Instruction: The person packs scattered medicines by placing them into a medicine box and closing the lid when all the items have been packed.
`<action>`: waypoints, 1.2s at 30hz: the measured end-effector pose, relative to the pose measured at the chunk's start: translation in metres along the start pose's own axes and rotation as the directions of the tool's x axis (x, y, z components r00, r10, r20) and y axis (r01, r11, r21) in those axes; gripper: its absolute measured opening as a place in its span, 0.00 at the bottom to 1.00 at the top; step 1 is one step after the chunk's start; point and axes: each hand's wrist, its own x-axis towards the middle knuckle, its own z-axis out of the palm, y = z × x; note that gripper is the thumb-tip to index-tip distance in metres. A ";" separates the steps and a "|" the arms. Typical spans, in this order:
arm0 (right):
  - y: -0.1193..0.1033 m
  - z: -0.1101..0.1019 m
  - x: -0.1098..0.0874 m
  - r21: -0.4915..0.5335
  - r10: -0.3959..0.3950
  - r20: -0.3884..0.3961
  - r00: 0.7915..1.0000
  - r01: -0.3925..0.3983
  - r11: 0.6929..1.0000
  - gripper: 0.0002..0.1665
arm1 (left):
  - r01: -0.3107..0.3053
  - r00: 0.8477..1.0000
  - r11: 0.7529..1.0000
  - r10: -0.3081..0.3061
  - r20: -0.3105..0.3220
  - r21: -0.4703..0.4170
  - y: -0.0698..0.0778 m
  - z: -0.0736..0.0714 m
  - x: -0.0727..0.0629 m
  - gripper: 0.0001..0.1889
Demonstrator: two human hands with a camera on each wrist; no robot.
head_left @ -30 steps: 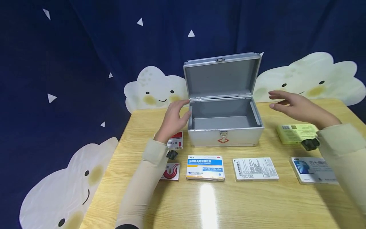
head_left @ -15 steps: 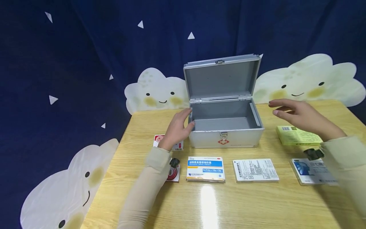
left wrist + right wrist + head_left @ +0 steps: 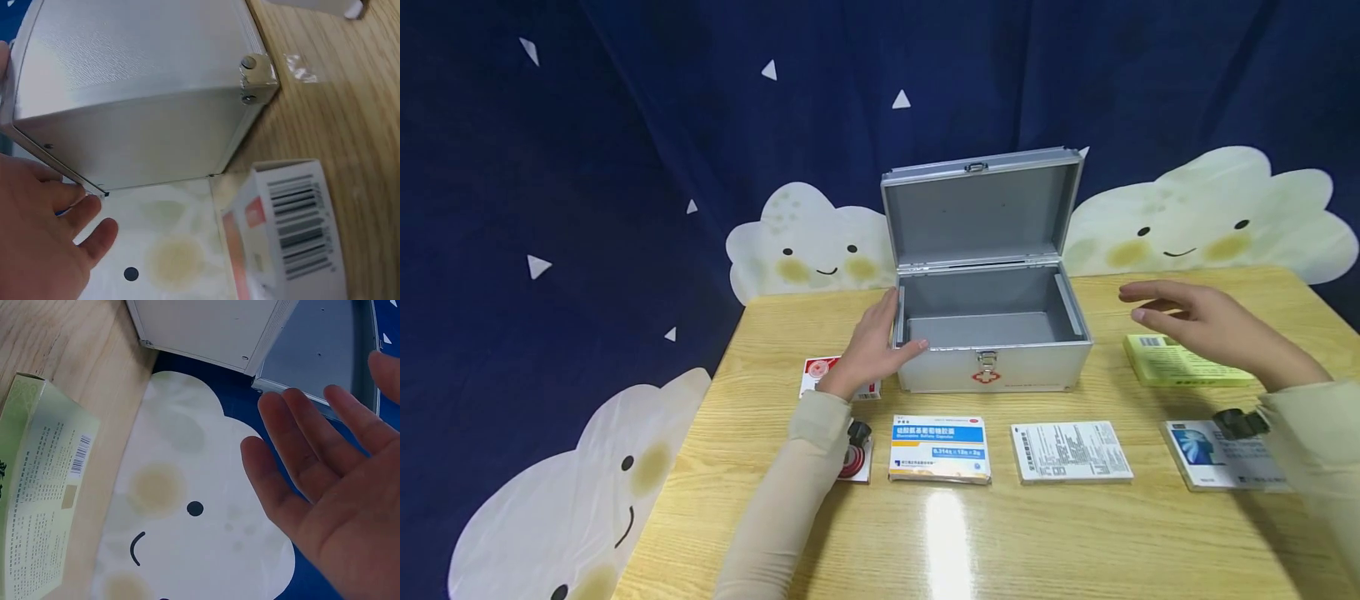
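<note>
A silver first-aid box [image 3: 992, 367] with a red cross and a clasp on its front stands with its lid raised. My left hand [image 3: 868, 350] is at the box's left side, thumb stretched over the front rim, fingers along the left wall. Seen in the left wrist view, the fingers [image 3: 81, 215] lie close by the upper edge of that wall. To the right of the box my right hand [image 3: 1210, 325] hovers with fingers loosely bent and nothing in them. Below it lies a yellow-green medicine box [image 3: 1180, 367], also seen in the right wrist view.
Along the front lie a blue-and-white medicine box [image 3: 940, 448], a white one with printed text [image 3: 1070, 452] and one with a blue picture [image 3: 1202, 454]. Red-and-white boxes [image 3: 816, 371] lie by the left forearm. A dark blue curtain [image 3: 625, 125] hangs behind the wooden table [image 3: 1000, 542].
My left hand has moved down and right, its thumb now across the box's front rim. My right hand has drifted a little down and to the right.
</note>
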 end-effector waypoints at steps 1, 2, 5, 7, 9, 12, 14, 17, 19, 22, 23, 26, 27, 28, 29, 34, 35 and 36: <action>0.000 0.001 0.000 0.002 0.000 0.008 1.000 0.000 1.000 0.31 | 0.000 1.000 1.000 0.000 0.000 0.006 -0.001 0.000 0.000 0.52; 0.001 0.001 -0.001 0.001 0.000 0.012 1.000 0.000 1.000 0.31 | -0.004 1.000 1.000 0.004 -0.003 0.007 -0.003 0.000 0.000 0.51; 0.002 0.003 -0.002 -0.017 0.000 0.008 1.000 0.001 1.000 0.30 | -0.014 1.000 1.000 0.014 -0.012 0.011 -0.007 0.001 -0.001 0.50; 0.002 0.003 -0.003 -0.023 -0.009 0.008 1.000 0.009 1.000 0.29 | -0.021 0.999 0.999 0.021 -0.027 0.024 -0.010 0.000 -0.001 0.49; 0.002 0.003 -0.003 -0.030 -0.022 0.010 1.000 0.022 0.999 0.28 | -0.034 0.998 0.998 0.036 -0.054 0.044 -0.013 0.000 -0.002 0.48; 0.003 0.003 -0.004 -0.038 -0.030 0.016 0.999 0.030 0.999 0.29 | -0.068 0.991 0.994 0.076 -0.105 0.083 -0.016 -0.001 -0.002 0.46; 0.006 0.002 -0.006 -0.046 -0.043 0.015 0.999 0.044 0.998 0.29 | -0.090 0.986 0.991 0.103 -0.128 0.097 -0.018 0.000 -0.001 0.46; 0.011 0.002 -0.012 -0.054 -0.046 0.004 0.999 0.046 0.997 0.27 | -0.115 0.984 0.990 0.125 -0.126 0.085 -0.019 0.002 0.001 0.46; 0.015 0.002 -0.015 -0.057 -0.051 0.008 0.999 0.052 0.997 0.28 | -0.119 0.986 0.990 0.126 -0.112 0.069 -0.020 0.002 0.003 0.46; 0.019 0.001 -0.018 -0.072 -0.033 0.008 0.999 0.033 0.997 0.29 | -0.123 0.986 0.992 0.127 -0.104 0.038 -0.019 0.000 0.005 0.46; 0.020 0.001 -0.018 -0.076 -0.027 0.012 1.000 0.028 0.997 0.29 | -0.123 0.987 0.992 0.125 -0.105 0.028 -0.019 0.000 0.005 0.46; 0.022 0.001 -0.019 -0.089 -0.014 0.007 1.000 0.015 0.996 0.30 | -0.128 0.986 0.992 0.128 -0.106 0.012 -0.019 -0.003 0.006 0.45; 0.022 0.000 -0.019 -0.093 -0.011 0.010 1.000 0.011 0.996 0.30 | -0.127 0.987 0.992 0.127 -0.103 0.005 -0.020 -0.003 0.006 0.45; 0.022 0.000 -0.019 -0.091 -0.006 0.016 1.000 0.007 0.996 0.31 | -0.127 0.987 0.992 0.126 -0.098 -0.002 -0.021 -0.003 0.006 0.45; 0.022 0.000 -0.019 -0.092 0.000 0.022 1.000 0.002 0.996 0.31 | -0.124 0.988 0.992 0.123 -0.093 -0.005 -0.021 -0.003 0.005 0.44; 0.025 0.000 -0.022 -0.086 0.015 0.030 0.999 -0.013 0.996 0.31 | -0.120 0.989 0.992 0.117 -0.089 -0.027 -0.023 -0.005 0.001 0.43; 0.026 0.000 -0.023 -0.086 0.015 0.026 1.000 -0.013 0.996 0.31 | -0.122 0.989 0.992 0.119 -0.088 -0.026 -0.023 -0.005 0.000 0.43; 0.027 0.000 -0.024 -0.082 0.016 0.027 1.000 -0.014 0.997 0.31 | -0.126 0.988 0.992 0.123 -0.087 -0.023 -0.023 -0.005 0.000 0.43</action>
